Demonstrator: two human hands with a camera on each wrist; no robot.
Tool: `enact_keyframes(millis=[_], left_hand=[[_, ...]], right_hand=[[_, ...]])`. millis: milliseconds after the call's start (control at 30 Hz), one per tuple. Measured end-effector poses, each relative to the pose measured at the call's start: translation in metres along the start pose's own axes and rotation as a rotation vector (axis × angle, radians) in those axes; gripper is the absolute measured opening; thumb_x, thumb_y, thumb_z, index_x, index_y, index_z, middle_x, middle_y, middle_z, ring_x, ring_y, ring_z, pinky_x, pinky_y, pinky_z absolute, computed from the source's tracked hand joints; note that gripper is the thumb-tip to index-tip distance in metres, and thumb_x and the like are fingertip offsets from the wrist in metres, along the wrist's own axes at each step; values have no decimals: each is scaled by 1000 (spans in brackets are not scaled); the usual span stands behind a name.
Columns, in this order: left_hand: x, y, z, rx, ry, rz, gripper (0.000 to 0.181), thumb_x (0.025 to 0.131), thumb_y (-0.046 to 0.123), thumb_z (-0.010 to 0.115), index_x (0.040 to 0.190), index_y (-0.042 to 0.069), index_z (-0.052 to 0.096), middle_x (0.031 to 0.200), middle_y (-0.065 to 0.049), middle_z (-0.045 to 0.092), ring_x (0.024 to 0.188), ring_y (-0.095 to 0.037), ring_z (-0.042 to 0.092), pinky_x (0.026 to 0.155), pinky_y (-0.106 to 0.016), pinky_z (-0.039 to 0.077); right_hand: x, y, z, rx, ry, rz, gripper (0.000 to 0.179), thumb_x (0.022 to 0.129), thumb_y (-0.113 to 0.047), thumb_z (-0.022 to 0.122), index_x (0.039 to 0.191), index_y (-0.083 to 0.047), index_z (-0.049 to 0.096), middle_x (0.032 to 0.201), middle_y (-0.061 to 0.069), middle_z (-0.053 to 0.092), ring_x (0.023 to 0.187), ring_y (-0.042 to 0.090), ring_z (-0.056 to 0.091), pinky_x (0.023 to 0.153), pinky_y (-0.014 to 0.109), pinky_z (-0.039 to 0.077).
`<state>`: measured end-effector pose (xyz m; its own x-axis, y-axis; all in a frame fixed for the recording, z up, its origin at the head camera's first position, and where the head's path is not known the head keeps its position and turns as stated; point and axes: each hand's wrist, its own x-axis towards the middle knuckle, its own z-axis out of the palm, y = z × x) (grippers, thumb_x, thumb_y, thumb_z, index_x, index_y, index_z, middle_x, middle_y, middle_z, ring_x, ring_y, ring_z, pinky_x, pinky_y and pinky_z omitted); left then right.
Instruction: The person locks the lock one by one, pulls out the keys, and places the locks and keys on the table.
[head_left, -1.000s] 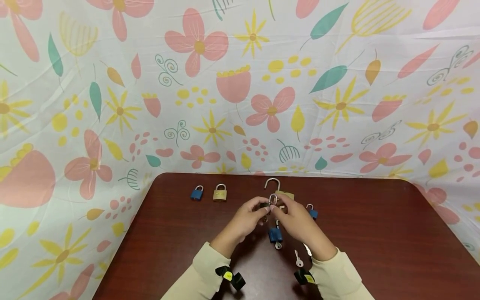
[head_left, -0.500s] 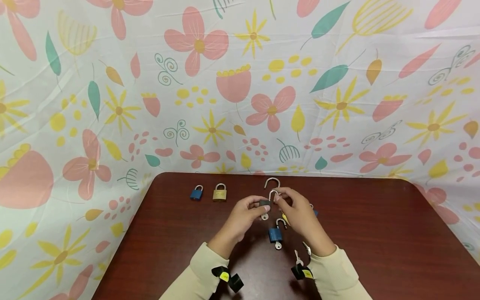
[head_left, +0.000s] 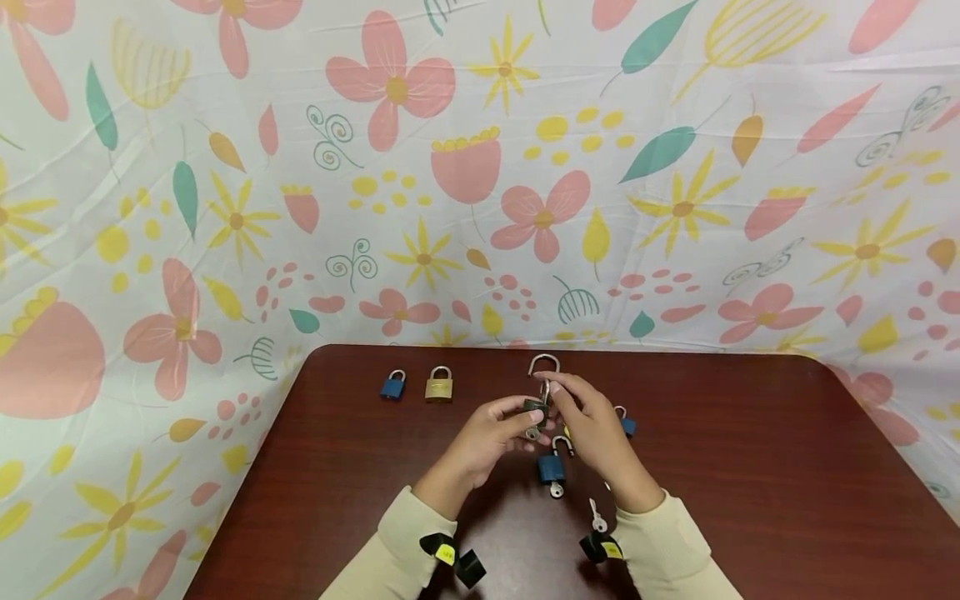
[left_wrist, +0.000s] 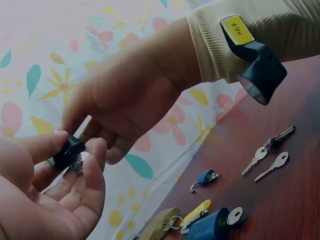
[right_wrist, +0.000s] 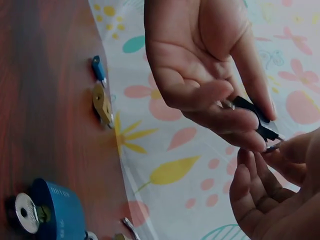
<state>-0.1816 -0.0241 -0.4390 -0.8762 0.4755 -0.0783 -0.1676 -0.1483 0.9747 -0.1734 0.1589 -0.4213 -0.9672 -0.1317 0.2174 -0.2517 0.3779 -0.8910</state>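
A small black padlock (head_left: 536, 412) is up off the table between my hands, a key (head_left: 532, 433) standing out of its bottom. My left hand (head_left: 483, 442) grips the lock body between thumb and fingers. At the padlock's raised shackle (head_left: 545, 390), my right hand (head_left: 592, 433) pinches with thumb and forefinger. The left wrist view shows the black lock body (left_wrist: 69, 154) and the round key head (left_wrist: 80, 161) among the left fingers. Just below the hands lies a blue padlock (head_left: 551, 468), its shackle open and a key in it.
A small blue padlock (head_left: 392, 385) and a brass padlock (head_left: 439, 387) lie at the back left. A large open shackle (head_left: 543, 362) shows behind my hands. Another blue padlock (head_left: 628, 425) lies right of my right hand, and loose keys (head_left: 597, 517) lie near its wrist.
The black padlock's shackle has risen out of its body and now looks narrower, turned. My right fingers moved up onto the shackle while the left hand kept its hold on the body.
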Motion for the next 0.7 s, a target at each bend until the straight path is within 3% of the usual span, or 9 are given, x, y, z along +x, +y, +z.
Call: enact_keyframes(millis=[133,267,367,567,700], left_hand=[[-1,2,0,5,17,17,30,101,14,61,125,-4,64,111,-19,74,82,-10,72,76,-27,54],[-1,5,1,-3,34,19,31,100,14,63,123,-6,65,101,-7,76,82,-9,72,76,-27,54],[-2,7,1,-2,41,24,31,99,13,63,124,-6,65,99,-4,76,82,-8,71,77,-28,54],[-5,11,2,19,45,46,31,99,13,63,123,-7,65,108,-22,74,82,-8,70,77,-28,54],[-7,12,1,34,39,65,31,100,14,63,123,-6,65,108,-22,73,83,-8,70,76,-26,53]], right_hand=[[1,-1,4,74,-18,-20,36,109,-34,45,135,-17,63,108,12,61,81,15,65,71,30,57],[1,-2,9,162,-18,-3,34,107,-35,50,135,-19,62,120,13,65,84,12,69,73,32,60],[0,-2,12,225,-2,-5,33,107,-33,50,135,-19,62,121,13,68,83,12,68,74,32,60],[-2,-2,15,253,46,-59,32,107,-27,52,136,-21,62,120,12,71,93,12,71,78,34,60],[-4,-3,15,268,55,-102,31,107,-24,53,135,-18,63,120,14,72,101,11,71,83,27,59]])
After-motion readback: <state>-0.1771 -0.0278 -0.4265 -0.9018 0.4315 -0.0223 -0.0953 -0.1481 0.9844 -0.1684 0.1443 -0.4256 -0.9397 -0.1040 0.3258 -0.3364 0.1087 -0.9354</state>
